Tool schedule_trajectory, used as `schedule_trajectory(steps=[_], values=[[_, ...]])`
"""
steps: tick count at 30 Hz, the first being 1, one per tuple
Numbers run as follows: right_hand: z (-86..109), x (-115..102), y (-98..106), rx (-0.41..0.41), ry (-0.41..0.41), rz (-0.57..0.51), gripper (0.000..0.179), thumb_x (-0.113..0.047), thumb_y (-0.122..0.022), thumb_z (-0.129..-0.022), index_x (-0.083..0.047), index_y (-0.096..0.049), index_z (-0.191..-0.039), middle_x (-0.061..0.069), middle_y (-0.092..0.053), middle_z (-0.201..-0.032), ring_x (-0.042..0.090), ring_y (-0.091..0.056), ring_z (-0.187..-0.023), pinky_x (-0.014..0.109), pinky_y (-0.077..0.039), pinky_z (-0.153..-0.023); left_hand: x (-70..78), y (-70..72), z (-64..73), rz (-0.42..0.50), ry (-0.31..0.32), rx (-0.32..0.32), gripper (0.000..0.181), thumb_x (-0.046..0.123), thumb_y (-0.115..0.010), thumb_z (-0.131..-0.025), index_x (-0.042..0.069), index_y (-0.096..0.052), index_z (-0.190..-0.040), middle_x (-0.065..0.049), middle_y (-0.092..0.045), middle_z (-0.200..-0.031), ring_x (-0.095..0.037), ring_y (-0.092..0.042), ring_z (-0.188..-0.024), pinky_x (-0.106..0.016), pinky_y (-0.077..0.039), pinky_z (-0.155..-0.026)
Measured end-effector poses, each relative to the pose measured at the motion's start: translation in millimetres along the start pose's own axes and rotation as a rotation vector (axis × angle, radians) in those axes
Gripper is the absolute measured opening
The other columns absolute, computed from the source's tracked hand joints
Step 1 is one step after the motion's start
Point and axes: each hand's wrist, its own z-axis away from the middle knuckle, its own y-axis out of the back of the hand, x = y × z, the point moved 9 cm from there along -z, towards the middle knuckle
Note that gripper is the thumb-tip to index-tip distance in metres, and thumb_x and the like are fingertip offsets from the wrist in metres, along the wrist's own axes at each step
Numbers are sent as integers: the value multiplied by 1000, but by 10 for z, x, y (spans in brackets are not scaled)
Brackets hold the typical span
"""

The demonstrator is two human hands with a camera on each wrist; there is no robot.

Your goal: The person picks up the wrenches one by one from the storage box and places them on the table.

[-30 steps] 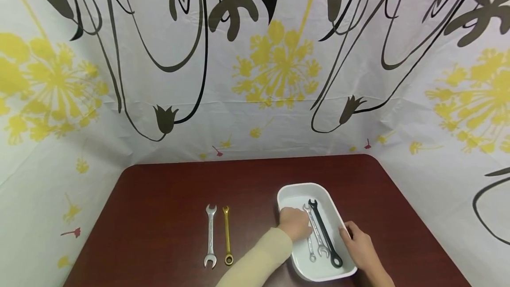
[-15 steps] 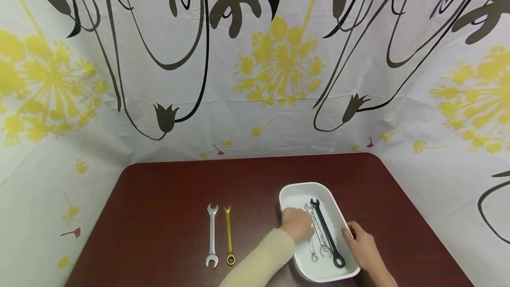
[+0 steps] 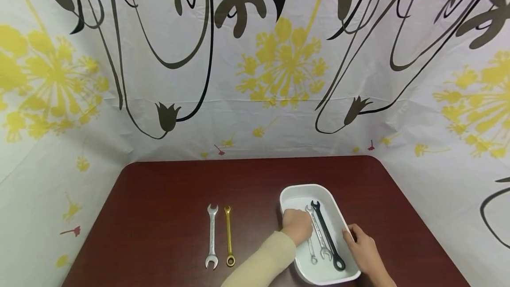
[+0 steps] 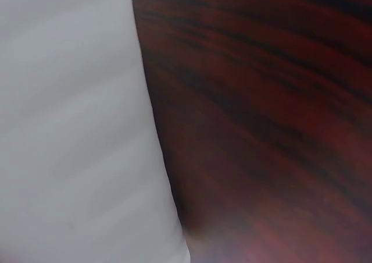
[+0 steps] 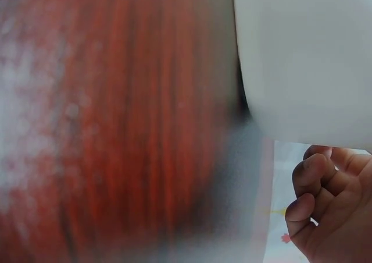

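Hardly anything has shifted over the last half second: the white tray [image 3: 298, 197] and both hands keep their places on the desk [image 3: 171, 198]. The tray stands in the desk's right half, long axis running near edge to far, far end leaning left. Inside it, a small silver wrench [image 3: 312, 251] points its ring end toward the near edge; the left hand [image 3: 296, 226] covers the rest, fingers hidden, so I cannot tell whether it grips. Beside it slant a longer silver wrench [image 3: 317, 231] and a black wrench [image 3: 327, 234]. The right hand [image 3: 363, 247] grips the tray's right rim. Left of the tray, an open-ended wrench [image 3: 212, 236] and a gold wrench [image 3: 229, 238] point at the far edge.
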Motion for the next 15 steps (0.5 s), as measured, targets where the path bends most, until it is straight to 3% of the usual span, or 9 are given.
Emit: schedule_trajectory(steps=[15], values=[[-13,-15,3,-5,-5,5,31,-29,-49,-99,-1,-57,-111,13,-67,-90,15,-55,-72,29,-44,-61,20,10,17,-40,-3,8,29,37,-65,-83,18,-65,-62,2,-63,-60,-14,-53,-54,-33,-37,-58]])
